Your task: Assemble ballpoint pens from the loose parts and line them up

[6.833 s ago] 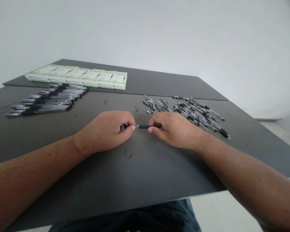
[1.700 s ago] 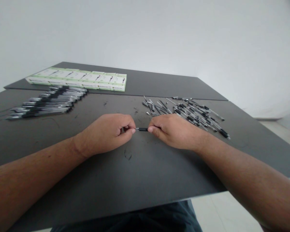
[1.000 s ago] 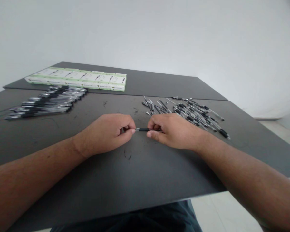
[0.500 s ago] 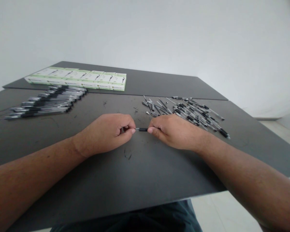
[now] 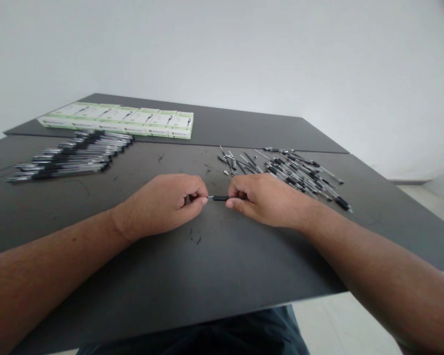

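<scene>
Between my hands a pen [image 5: 219, 198] with a black grip lies level, just above the table as far as I can see. My left hand [image 5: 173, 202] pinches its pale tip end between thumb and forefinger. Around the black grip close the fingers of my right hand [image 5: 261, 199], which hide the pen's other end. Beyond my right hand is a loose pile of pens and pen parts [image 5: 299, 172]. Farther to the left lies a row of pens [image 5: 74, 154], set side by side with black grips lined up.
White and green boxes [image 5: 118, 121] with pen pictures stand in a row at the back left. The dark grey table [image 5: 192, 291] carries some black marks. A pale wall [image 5: 222, 54] rises behind it. Small loose pieces lie by the pile's left edge.
My right thumb and fingers have shifted slightly on the pen, with a little more gap between them. The left hand has stayed in place.
</scene>
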The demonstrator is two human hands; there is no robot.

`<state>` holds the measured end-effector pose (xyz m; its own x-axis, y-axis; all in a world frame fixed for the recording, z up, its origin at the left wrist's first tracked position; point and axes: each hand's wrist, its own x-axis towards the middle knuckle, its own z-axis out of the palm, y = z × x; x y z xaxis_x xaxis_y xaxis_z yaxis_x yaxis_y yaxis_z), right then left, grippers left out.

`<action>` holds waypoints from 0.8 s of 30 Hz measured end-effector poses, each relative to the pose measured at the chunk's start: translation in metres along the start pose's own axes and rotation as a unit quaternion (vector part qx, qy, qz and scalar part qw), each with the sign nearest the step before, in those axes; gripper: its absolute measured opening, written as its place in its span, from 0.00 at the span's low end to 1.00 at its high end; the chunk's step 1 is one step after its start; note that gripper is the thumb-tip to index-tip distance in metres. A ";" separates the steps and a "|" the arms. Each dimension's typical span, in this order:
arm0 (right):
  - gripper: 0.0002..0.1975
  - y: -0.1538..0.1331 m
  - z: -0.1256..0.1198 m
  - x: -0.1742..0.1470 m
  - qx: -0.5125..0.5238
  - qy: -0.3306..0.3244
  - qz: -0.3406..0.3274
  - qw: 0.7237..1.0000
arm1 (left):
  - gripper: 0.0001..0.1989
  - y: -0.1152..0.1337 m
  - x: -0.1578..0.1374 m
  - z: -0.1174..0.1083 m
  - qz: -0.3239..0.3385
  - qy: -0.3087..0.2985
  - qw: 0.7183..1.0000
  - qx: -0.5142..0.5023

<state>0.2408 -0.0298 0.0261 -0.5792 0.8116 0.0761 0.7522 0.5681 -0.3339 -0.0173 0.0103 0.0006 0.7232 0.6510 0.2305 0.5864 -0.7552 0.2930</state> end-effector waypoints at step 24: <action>0.12 0.002 0.002 0.000 0.000 -0.009 -0.028 1.000 | 0.10 -0.001 0.000 0.001 -0.003 0.002 1.000 0.004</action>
<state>0.2415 -0.0290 0.0233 -0.6269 0.7753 0.0773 0.7177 0.6133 -0.3298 -0.0178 0.0108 -0.0009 0.7179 0.6563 0.2321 0.5941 -0.7514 0.2871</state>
